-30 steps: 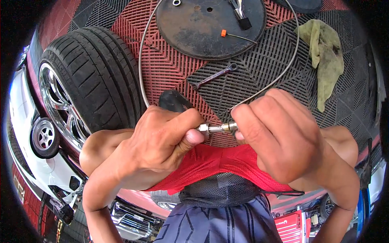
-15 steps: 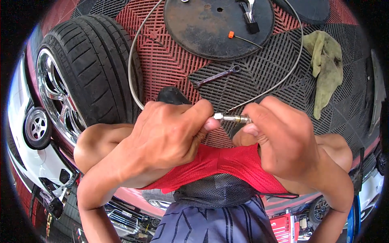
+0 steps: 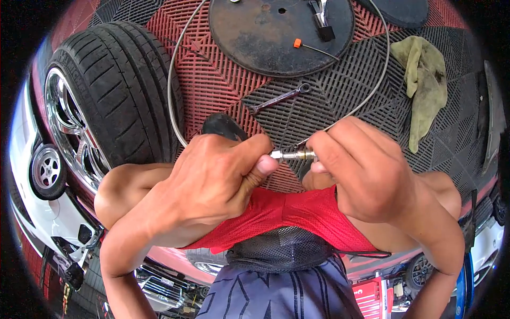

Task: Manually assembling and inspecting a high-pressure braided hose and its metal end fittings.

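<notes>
A slim threaded metal hose fitting [image 3: 290,155] runs between my two hands, in front of my red shorts. My left hand [image 3: 210,183] is closed, its thumb and forefinger pinching the silver nut end. My right hand [image 3: 364,167] is closed too, with thumb and fingers around the brass-toned end. A thin grey braided hose [image 3: 383,66] loops out beyond the hands on both sides and leaves the view at the top. Where its two ends meet the fitting is hidden behind my fingers. A combination wrench [image 3: 279,99] lies on the floor just past my hands.
At the left stands a wheel with a wide tyre [image 3: 114,87]. A round black plate [image 3: 281,45] at the far side carries a thin orange-tipped tool [image 3: 297,43] and a silver-and-black tool [image 3: 323,24]. A greenish cloth [image 3: 427,80] lies right on the red and black grid floor [image 3: 212,80].
Both hands have shifted slightly left with the fitting between them, and the whole view has drifted a little the same way. My left thumb sits slightly differently against the nut end.
</notes>
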Demonstrator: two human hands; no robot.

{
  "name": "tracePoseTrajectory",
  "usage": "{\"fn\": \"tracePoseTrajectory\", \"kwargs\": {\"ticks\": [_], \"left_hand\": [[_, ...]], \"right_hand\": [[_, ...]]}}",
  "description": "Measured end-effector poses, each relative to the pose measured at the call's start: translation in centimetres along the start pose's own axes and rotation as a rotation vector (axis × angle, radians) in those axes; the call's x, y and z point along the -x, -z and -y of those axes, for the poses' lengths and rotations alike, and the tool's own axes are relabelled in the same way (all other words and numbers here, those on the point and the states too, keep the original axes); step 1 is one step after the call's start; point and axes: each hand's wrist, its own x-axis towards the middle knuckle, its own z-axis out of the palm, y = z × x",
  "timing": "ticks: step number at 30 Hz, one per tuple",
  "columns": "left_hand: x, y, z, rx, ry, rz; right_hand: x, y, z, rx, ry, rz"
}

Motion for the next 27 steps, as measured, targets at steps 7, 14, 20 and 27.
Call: {"fn": "tracePoseTrajectory", "kwargs": {"ticks": [7, 14, 20, 27], "left_hand": [[0.3, -0.3, 0.1, -0.192, -0.125, -0.082], [0.4, -1.4, 1.2, -0.313, -0.268, -0.05], [0.4, -1.8, 1.3, -0.317, -0.257, -0.115], [0.2, -1.4, 0.7, -0.348, -0.256, -0.118]], "right_hand": [[0.2, -0.6, 0.5, -0.045, -0.024, -0.007], [1.0, -0.6, 1.2, -0.181, -0.151, 0.146], [1.1, -0.8, 1.7, -0.301, -0.344, 0.104], [0.7, -0.8, 1.0, -0.524, -0.444, 0.074]]}}
